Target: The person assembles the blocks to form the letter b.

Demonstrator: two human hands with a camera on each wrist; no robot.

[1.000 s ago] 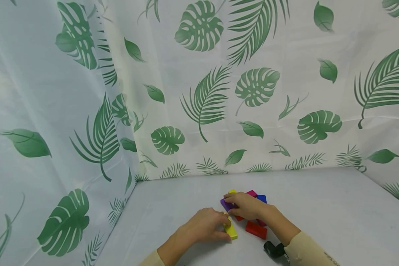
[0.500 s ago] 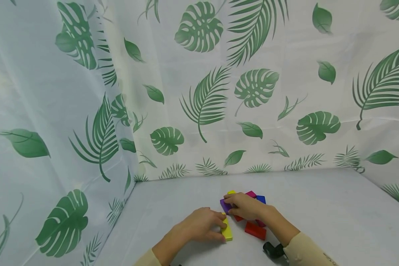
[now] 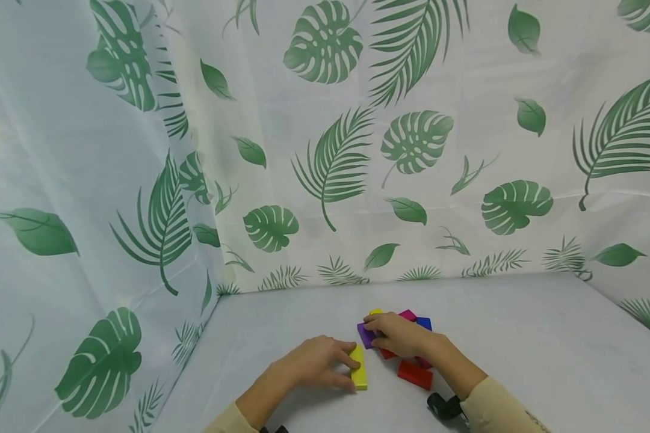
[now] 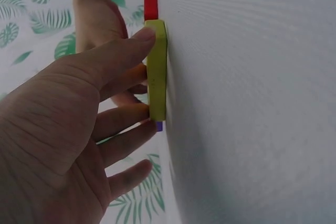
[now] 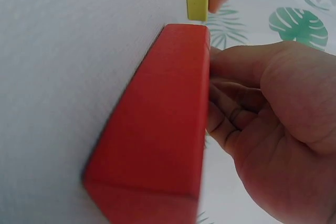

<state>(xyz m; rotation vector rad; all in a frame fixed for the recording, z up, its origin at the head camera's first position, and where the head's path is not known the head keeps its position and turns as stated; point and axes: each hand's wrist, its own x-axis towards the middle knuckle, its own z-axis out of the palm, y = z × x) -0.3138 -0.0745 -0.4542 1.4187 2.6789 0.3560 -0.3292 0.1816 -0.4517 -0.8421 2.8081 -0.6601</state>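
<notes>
1. My left hand [image 3: 321, 364] grips a yellow block [image 3: 359, 374]: thumb at the end nearer me, fingers along its left long side up towards the far end.
2. That block lies flat on the pale tabletop [image 3: 281, 319], to the right of my palm, its length running away from me. In the left wrist view, my thumb tip overlaps one end of it, and a fingertip meets it near the other.
3. My right hand [image 3: 398, 335] is over the cluster, its fingers bent across the purple block [image 3: 365, 338] and the thumb close beside it. I cannot tell whether they clasp it or only rest there, since my own hand hides the contact.
4. The purple block lies under the fingertips, beyond the yellow one and apart from it.
5. A red block [image 3: 414, 374] lies loose below my right wrist, to the right of the yellow block with bare tabletop between.
6. Past my right knuckles show a second yellow block [image 3: 376, 311], a pink block [image 3: 408, 314] and a blue block [image 3: 424, 323], all partly covered.
7. Leaf-printed cloth [image 3: 352, 240] hangs behind the table.
</notes>
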